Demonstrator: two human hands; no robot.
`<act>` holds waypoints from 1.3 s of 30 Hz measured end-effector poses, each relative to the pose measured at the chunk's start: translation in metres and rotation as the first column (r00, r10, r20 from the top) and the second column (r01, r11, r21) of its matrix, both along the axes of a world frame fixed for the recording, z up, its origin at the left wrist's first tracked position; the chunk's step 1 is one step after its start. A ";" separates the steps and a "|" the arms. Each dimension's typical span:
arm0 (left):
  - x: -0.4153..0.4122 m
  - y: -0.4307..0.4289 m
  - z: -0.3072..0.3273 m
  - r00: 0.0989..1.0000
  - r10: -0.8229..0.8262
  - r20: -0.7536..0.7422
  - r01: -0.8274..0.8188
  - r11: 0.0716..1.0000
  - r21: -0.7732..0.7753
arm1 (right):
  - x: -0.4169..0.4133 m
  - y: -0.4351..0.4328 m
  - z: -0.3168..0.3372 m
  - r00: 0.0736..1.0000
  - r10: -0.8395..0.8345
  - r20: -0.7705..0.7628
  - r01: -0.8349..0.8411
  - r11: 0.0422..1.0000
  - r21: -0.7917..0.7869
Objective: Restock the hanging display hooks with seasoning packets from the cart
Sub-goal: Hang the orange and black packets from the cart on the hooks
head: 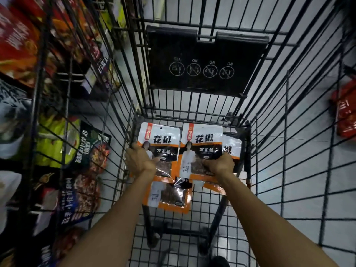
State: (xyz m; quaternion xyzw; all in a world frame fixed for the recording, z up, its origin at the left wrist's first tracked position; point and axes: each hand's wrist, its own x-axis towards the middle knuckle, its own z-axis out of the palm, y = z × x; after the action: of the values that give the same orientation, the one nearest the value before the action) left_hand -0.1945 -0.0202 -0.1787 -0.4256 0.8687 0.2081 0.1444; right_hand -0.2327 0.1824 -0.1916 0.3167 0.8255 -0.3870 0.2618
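Observation:
Both my arms reach down into a black wire cart point(269, 143). My left hand point(139, 159) grips the left edge of a white-and-orange seasoning packet point(162, 140) with black characters. My right hand point(219, 163) grips a second, matching packet point(202, 143) beside it, at its lower right part. A third packet point(234, 146) peeks out behind the right one. One more packet point(169, 195) lies flat on the cart floor under my wrists, partly hidden by the held ones.
The cart's black folding seat flap point(202, 60) with round warning icons stands at the far end. Shelves of hanging colourful sauce and seasoning packets point(84, 170) run along the left, outside the cart wall. A red package point(344, 114) sits at the right, beyond the wire side.

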 end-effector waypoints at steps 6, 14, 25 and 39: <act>-0.002 -0.002 0.021 0.953 0.261 -0.155 -0.216 0.942 0.257 | 0.013 0.010 0.014 0.957 -0.278 0.080 0.288 0.891 -0.350; 0.013 -0.011 0.048 0.875 0.481 -0.055 -0.281 0.598 0.751 | 0.041 0.016 0.067 0.979 -0.186 -0.080 0.156 0.945 -0.286; 0.059 -0.032 0.189 0.897 0.360 -0.256 -0.031 0.629 0.777 | 0.089 0.035 0.233 0.950 -0.221 -0.220 0.118 0.909 -0.401; 0.212 -0.052 0.396 0.689 0.417 -0.593 0.141 0.726 0.674 | 0.138 0.028 0.406 0.907 0.054 -0.417 -0.294 0.789 -0.539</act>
State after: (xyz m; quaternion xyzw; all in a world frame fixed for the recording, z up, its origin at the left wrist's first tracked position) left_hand 0.0177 -0.0725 0.2175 -0.2982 0.6798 0.6657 -0.0763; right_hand -0.0944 0.2100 0.2149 0.0594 0.7245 -0.6514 0.2175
